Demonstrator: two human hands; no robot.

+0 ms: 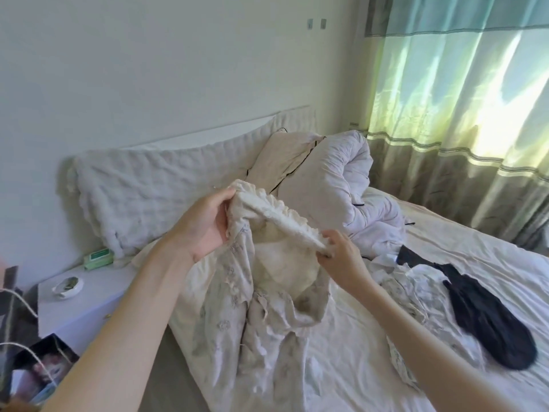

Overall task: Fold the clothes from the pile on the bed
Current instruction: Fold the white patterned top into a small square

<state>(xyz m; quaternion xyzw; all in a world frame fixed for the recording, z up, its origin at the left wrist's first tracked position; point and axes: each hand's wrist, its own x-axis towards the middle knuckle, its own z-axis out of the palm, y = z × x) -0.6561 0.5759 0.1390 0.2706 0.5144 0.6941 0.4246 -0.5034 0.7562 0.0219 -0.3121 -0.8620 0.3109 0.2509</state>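
Cream floral garment (261, 298) hangs above the bed (445, 257), its ruffled waistband stretched between the left hand (205, 221) and right hand (341, 257), both pinching it, with a dark sock (487, 319) on the sheet, a rolled quilt (335, 176) behind, and green curtains (457, 84).

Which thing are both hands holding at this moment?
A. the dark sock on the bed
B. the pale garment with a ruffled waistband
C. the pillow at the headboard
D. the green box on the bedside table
B: the left hand and the right hand each grip one end of the ruffled waistband of the pale garment, which hangs above the bed.
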